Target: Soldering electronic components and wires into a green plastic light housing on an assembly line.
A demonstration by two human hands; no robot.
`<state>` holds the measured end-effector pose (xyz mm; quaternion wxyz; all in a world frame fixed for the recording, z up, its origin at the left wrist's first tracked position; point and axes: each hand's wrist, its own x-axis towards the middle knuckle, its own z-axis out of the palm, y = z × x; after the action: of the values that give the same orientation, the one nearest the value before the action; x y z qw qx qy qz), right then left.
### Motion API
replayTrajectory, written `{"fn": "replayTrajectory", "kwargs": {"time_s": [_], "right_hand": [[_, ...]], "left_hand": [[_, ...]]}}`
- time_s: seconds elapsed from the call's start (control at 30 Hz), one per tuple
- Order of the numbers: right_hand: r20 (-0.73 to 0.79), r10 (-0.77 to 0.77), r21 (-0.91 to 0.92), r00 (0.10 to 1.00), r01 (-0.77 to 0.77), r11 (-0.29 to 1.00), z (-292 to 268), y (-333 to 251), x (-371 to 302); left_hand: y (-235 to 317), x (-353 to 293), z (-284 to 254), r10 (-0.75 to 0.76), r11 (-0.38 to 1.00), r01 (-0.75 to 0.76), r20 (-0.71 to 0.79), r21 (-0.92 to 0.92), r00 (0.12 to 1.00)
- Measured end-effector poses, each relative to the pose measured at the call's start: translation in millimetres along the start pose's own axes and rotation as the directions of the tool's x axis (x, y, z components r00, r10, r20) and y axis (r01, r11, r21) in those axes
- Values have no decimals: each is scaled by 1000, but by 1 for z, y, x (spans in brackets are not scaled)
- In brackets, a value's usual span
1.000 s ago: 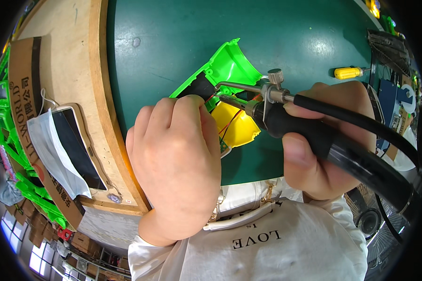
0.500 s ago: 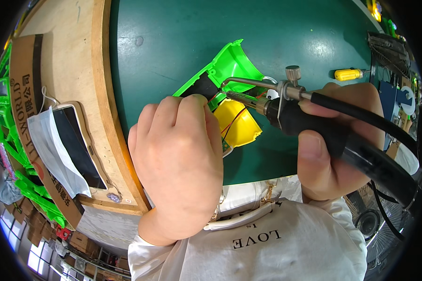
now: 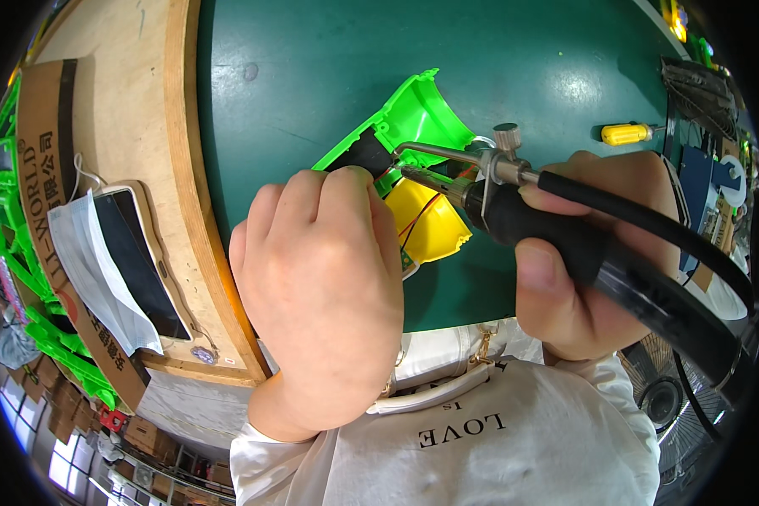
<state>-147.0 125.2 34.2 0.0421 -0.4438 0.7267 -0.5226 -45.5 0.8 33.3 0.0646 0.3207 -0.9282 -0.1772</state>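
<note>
My right hand (image 3: 603, 278) is wrapped round a black soldering iron (image 3: 557, 228). A metal solder-feed tube (image 3: 455, 153) is clamped along the iron, and both tips meet at a small spot by my left fingers. My left hand (image 3: 316, 287) is closed over the near side of a bright green plastic shell (image 3: 422, 118), its fingertips hidden beneath. A black part (image 3: 364, 154) sits inside this shell. Against it, beside my left hand, lies a yellow plastic shell (image 3: 430, 223) with thin red and black wires (image 3: 420, 215) across it.
A yellow-handled screwdriver (image 3: 626, 134) lies right on the green tabletop (image 3: 312, 67). On the wooden tray (image 3: 177, 169) at left are a phone (image 3: 148, 261) and a face mask (image 3: 101, 270). Beyond stands a cardboard box (image 3: 46, 152) near green plastic parts (image 3: 17, 244). A fan (image 3: 662, 401) is lower right.
My right hand has moved slightly left with the soldering iron, whose tips stay near the same spot. The black part has tilted slightly in the green shell; my left hand is almost still.
</note>
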Motion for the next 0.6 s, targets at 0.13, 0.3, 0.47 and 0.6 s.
{"fn": "replayTrajectory", "kwargs": {"time_s": [0.13, 0.3, 0.47, 0.6], "right_hand": [[116, 22, 35, 993, -26, 999, -6, -6, 12], [289, 60, 61, 955, -81, 995, -21, -18, 30], [47, -5, 78, 999, 2, 997, -8, -2, 1], [128, 36, 13, 991, -38, 999, -19, -6, 6]], "left_hand": [[-1, 0, -1, -12, 1000, 12, 8, -17, 1000], [2, 1, -3, -2, 1000, 2, 6, -20, 1000], [-2, -2, 1, 2, 1000, -2, 8, -3, 1000], [0, 0, -1, -6, 1000, 6, 18, -17, 1000]]}}
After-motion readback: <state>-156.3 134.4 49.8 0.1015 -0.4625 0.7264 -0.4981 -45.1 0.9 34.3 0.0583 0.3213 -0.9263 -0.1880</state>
